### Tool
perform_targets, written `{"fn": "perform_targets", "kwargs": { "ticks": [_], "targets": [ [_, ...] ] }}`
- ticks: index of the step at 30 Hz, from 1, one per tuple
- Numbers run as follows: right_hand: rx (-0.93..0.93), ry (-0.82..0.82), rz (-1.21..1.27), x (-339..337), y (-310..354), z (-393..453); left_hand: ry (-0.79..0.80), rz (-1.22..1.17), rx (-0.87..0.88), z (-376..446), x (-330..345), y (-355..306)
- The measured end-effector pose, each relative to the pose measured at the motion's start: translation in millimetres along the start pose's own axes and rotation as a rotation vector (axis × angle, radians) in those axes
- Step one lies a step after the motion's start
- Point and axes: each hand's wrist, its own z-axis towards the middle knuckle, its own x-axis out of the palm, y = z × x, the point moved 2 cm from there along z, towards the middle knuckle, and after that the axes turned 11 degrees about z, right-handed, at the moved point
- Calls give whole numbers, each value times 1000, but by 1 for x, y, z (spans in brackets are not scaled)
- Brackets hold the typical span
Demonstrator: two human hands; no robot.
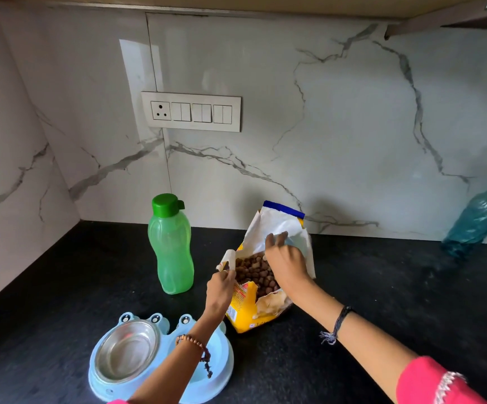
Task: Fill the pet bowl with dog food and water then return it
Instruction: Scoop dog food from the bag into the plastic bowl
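Head view, looking down on black speckled stone countertop [353,287] against white grey-veined marble wall [324,126]. Torn-open yellow dog food bag with white lining and blue top strip [243,312] standing mid-counter, mouth spread wide, brown round kibble [255,272] showing inside. Left hand [220,287] pinching left edge of bag opening, fingers closed on rolled white flap. Right hand [286,258] reaching across bag mouth from the right, fingers curled over white lining at far side, gripping it; contact with kibble, cannot tell. Beaded brown bracelet [192,342] on left wrist, dark thread band [338,322] on right wrist, pink sleeve [434,380] at lower right. Light blue frog-shaped plastic pet bowl stand [222,363] on counter at near left, just below bag, partly under left forearm. Round steel bowl insert [128,348] in its left well, shiny, no food seen; right well mostly hidden by forearm. Translucent green plastic water bottle with dark green flip cap [172,246] upright, capped, just left of bag, apart from it. Teal ribbed plastic bottle [475,220] at far right edge, near wall. White switch panel with socket [191,111] on wall above.
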Motion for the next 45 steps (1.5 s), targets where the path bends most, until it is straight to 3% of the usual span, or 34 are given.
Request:
{"fn": "perform_targets", "kwargs": {
  "ticks": [8,13,25,31,35,38,42,45],
  "targets": [
    [43,-69,51,1,5,0,-34,-61,-9,-3,2,0],
    [84,-30,237,2,5,-10,-13,-41,-18,-4,7,-2],
    [341,13,486,6,4,2,50,45,5,-6,12,-1],
    [364,-22,560,7,4,2,80,-21,41,-9,15,-2],
    [392,8,570,6,2,3,117,-45,158,-15,13,3],
    [418,12,584,7,-1,4,183,-99,118,-20,14,2],
    [475,3,647,10,-1,4,252,-395,-61,-20,15,1],
    [492,-23,726,17,3,-2,282,-447,-45,-19,12,3]
  ]
}}
